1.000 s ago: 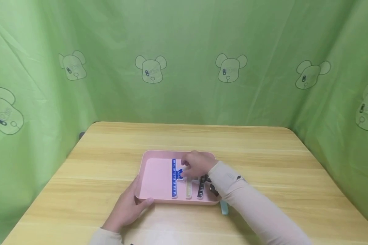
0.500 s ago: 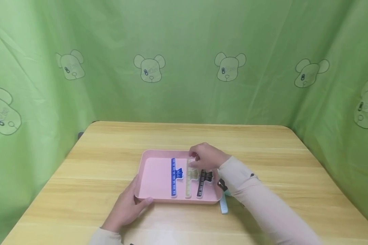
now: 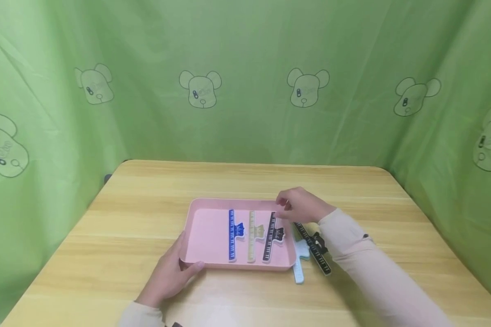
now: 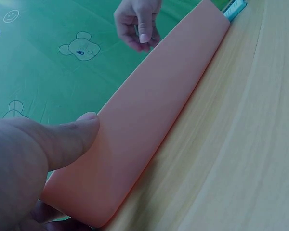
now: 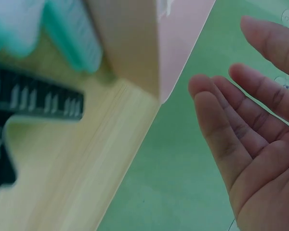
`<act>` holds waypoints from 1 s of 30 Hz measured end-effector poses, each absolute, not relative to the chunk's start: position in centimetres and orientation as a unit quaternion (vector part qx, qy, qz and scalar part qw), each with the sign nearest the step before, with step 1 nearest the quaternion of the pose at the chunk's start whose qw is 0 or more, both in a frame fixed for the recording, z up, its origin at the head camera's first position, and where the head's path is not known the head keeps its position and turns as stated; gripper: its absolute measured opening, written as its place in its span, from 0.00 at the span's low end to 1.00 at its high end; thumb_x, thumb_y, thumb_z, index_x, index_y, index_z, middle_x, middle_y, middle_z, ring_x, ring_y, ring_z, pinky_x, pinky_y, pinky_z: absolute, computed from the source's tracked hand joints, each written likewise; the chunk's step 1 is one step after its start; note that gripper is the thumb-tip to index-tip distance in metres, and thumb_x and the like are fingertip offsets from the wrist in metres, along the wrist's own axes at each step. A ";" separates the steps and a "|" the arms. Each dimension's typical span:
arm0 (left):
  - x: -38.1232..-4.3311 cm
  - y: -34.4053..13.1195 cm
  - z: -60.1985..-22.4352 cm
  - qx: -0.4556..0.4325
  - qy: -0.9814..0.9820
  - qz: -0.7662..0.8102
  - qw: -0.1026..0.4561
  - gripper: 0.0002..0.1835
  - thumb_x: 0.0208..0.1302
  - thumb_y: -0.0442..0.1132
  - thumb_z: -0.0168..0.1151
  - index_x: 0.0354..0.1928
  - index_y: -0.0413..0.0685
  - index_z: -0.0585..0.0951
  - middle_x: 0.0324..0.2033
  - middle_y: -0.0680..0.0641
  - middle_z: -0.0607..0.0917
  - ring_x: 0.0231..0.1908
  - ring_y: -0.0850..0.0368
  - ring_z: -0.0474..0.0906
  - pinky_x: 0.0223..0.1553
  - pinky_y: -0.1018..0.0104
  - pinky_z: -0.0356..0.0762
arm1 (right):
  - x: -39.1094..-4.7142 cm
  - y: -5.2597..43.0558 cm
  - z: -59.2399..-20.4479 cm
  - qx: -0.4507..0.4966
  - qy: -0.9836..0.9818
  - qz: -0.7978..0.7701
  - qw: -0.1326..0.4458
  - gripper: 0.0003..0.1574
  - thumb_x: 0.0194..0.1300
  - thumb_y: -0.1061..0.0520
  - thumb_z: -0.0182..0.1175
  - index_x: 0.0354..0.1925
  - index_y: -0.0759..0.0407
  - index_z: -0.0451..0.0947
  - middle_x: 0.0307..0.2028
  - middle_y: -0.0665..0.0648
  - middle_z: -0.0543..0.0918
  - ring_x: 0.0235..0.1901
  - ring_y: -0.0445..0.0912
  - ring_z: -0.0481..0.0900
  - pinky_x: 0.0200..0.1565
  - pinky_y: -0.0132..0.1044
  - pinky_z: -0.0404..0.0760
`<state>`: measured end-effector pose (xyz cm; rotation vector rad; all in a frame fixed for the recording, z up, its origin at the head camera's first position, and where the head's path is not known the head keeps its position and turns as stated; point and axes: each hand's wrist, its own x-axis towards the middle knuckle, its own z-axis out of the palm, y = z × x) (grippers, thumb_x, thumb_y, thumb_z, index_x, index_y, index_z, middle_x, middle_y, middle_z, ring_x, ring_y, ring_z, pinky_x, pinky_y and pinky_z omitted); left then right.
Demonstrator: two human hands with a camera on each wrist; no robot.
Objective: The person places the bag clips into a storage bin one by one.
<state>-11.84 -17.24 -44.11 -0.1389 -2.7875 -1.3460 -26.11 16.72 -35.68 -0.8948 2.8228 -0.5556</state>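
At its near left corner, the pink tray point(image 3: 200, 263) is gripped by my left hand point(image 3: 169, 274); in the left wrist view the thumb point(image 4: 77, 139) presses its outer wall. Inside the tray lie a blue clip point(image 3: 232, 236) with a piano-key strip, a pale yellow clip point(image 3: 251, 240) and a black clip point(image 3: 269, 240), roughly side by side. My right hand point(image 3: 304, 204) hovers over the tray's far right corner. Its fingers point(image 5: 216, 125) are loosely bent and hold nothing in the right wrist view.
Outside the tray's right wall, a light blue clip point(image 3: 298, 268) and another black clip point(image 3: 317, 254) lie on the wooden table point(image 3: 147, 200). A yellowish piece point(image 3: 312, 228) shows partly beside the right sleeve. A green curtain point(image 3: 253, 127) surrounds the table.
My right hand has moved right, from above the middle clips to the tray's far right corner. The yellow and black clips are uncovered. My left hand keeps its hold on the tray.
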 end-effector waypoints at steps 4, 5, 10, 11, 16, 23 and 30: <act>-11.9 -17.3 -44.3 -0.045 -0.899 -0.435 0.022 0.51 0.56 0.50 0.71 0.76 0.51 0.52 0.71 0.42 0.61 0.67 0.38 0.62 0.65 0.39 0.59 | -25.9 18.1 -36.0 -0.294 0.936 -0.183 0.064 0.18 0.60 0.57 0.67 0.45 0.68 0.80 0.39 0.62 0.84 0.36 0.49 0.83 0.40 0.42 0.85; -11.9 -17.4 -44.3 -0.045 -0.899 -0.435 0.022 0.51 0.56 0.50 0.71 0.76 0.51 0.52 0.71 0.42 0.61 0.67 0.38 0.62 0.65 0.39 0.59 | -25.8 18.4 -36.1 -0.291 0.937 -0.182 0.064 0.18 0.60 0.57 0.67 0.45 0.67 0.80 0.39 0.61 0.84 0.36 0.49 0.83 0.41 0.42 0.85; -11.9 -17.4 -44.4 -0.041 -0.899 -0.435 0.023 0.51 0.56 0.50 0.71 0.77 0.52 0.52 0.71 0.42 0.61 0.66 0.38 0.62 0.65 0.39 0.59 | -25.3 19.9 -36.5 -0.279 0.940 -0.185 0.062 0.19 0.59 0.55 0.68 0.44 0.67 0.80 0.39 0.62 0.84 0.37 0.51 0.84 0.40 0.42 0.85; -11.9 -17.4 -44.4 -0.040 -0.899 -0.436 0.023 0.51 0.56 0.50 0.71 0.77 0.52 0.52 0.71 0.42 0.61 0.66 0.38 0.62 0.65 0.39 0.59 | -25.2 20.1 -36.6 -0.275 0.941 -0.185 0.062 0.19 0.59 0.55 0.68 0.44 0.67 0.80 0.39 0.62 0.84 0.37 0.51 0.84 0.40 0.43 0.85; -11.9 -17.4 -44.3 -0.034 -0.900 -0.435 0.019 0.51 0.56 0.50 0.71 0.77 0.51 0.52 0.71 0.42 0.61 0.67 0.38 0.61 0.65 0.39 0.58 | -24.5 21.5 -36.9 -0.262 0.944 -0.192 0.062 0.20 0.59 0.55 0.69 0.45 0.68 0.80 0.39 0.61 0.84 0.37 0.50 0.83 0.40 0.44 0.85; -12.0 -17.5 -44.3 -0.044 -0.899 -0.434 0.023 0.50 0.56 0.50 0.71 0.76 0.52 0.53 0.71 0.43 0.61 0.67 0.39 0.61 0.65 0.39 0.58 | -23.0 23.1 -38.0 -0.252 0.945 -0.201 0.059 0.19 0.57 0.56 0.70 0.43 0.68 0.81 0.37 0.59 0.85 0.35 0.49 0.82 0.39 0.44 0.85; -12.1 -17.5 -44.4 -0.047 -0.899 -0.435 0.027 0.50 0.56 0.50 0.71 0.76 0.53 0.54 0.71 0.43 0.63 0.66 0.39 0.63 0.65 0.39 0.59 | -21.9 24.5 -38.9 -0.248 0.947 -0.197 0.049 0.21 0.56 0.55 0.71 0.43 0.68 0.81 0.38 0.60 0.84 0.34 0.49 0.82 0.36 0.41 0.85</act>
